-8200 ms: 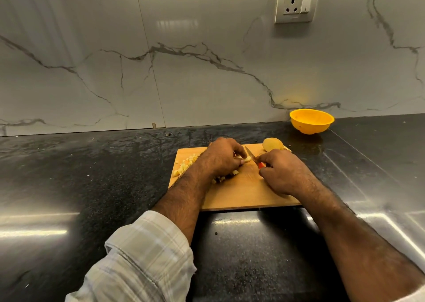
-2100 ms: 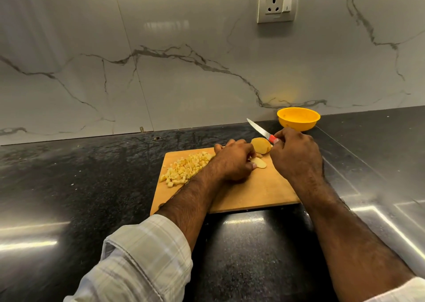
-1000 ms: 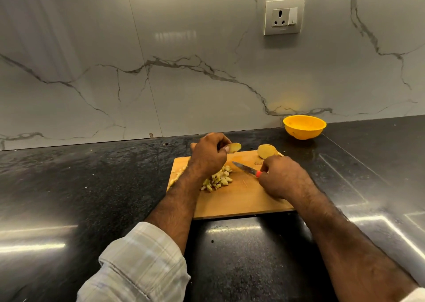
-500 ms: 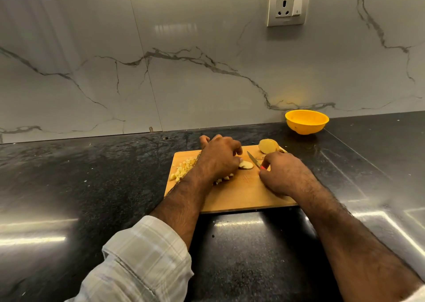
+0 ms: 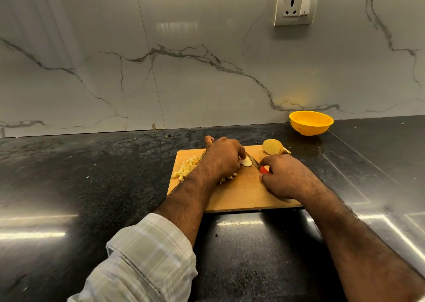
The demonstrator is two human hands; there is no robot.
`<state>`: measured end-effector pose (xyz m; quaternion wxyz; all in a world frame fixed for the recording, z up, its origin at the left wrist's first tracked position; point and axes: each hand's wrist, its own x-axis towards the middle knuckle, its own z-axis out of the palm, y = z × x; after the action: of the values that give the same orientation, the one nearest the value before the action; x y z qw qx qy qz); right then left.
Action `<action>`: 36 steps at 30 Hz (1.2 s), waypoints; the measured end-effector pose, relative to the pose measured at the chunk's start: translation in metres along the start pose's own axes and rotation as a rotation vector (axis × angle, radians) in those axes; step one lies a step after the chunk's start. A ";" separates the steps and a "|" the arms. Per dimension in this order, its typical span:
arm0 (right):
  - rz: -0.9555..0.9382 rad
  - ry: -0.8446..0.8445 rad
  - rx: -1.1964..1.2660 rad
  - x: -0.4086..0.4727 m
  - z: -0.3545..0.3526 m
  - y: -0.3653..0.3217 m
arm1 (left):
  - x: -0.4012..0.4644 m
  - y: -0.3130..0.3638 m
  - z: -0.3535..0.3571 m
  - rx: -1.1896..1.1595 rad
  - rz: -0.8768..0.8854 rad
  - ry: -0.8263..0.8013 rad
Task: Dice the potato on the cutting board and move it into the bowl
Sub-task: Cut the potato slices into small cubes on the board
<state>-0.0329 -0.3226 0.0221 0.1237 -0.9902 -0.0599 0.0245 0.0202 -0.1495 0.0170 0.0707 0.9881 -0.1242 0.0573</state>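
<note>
A wooden cutting board (image 5: 243,196) lies on the black counter. My left hand (image 5: 224,159) holds a pale potato slice (image 5: 246,162) down on the board with curled fingers. My right hand (image 5: 284,177) grips a small knife (image 5: 253,160) by its red handle (image 5: 264,170), the blade lying against the slice. A heap of diced potato (image 5: 186,169) sits at the board's left, partly hidden by my left forearm. A larger uncut potato piece (image 5: 272,146) rests at the board's far right corner. The yellow bowl (image 5: 311,122) stands beyond the board to the right.
A marble backsplash rises behind the counter, with a wall socket (image 5: 295,6) above the bowl. The glossy black counter (image 5: 92,186) stretches left and right of the board and also lies in front of it.
My left hand had lifted a slice one second ago and has set it flat on the board. The knife blade has moved in against the slice.
</note>
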 end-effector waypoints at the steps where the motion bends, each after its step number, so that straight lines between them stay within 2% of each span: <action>1: -0.010 0.013 0.000 -0.001 0.000 0.000 | 0.000 -0.001 0.000 -0.012 -0.006 -0.007; 9: -0.039 0.099 -0.015 -0.002 -0.001 -0.004 | 0.000 -0.001 -0.002 0.010 0.013 -0.060; 23: 0.009 -0.034 -0.017 -0.005 -0.002 -0.013 | 0.001 0.000 -0.006 0.032 0.025 -0.111; 28: 0.018 -0.008 0.018 -0.002 0.003 -0.011 | -0.001 0.002 -0.006 0.026 0.022 -0.095; 33: -0.041 0.086 -0.006 -0.004 0.003 -0.013 | 0.000 -0.003 -0.002 -0.002 0.032 -0.045; 36: -0.051 0.066 -0.015 -0.005 0.002 -0.016 | 0.002 -0.006 0.000 -0.016 0.037 -0.036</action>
<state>-0.0402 -0.3075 0.0242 0.1187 -0.9895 -0.0814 -0.0120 0.0241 -0.1442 0.0161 0.0754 0.9858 -0.1443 0.0399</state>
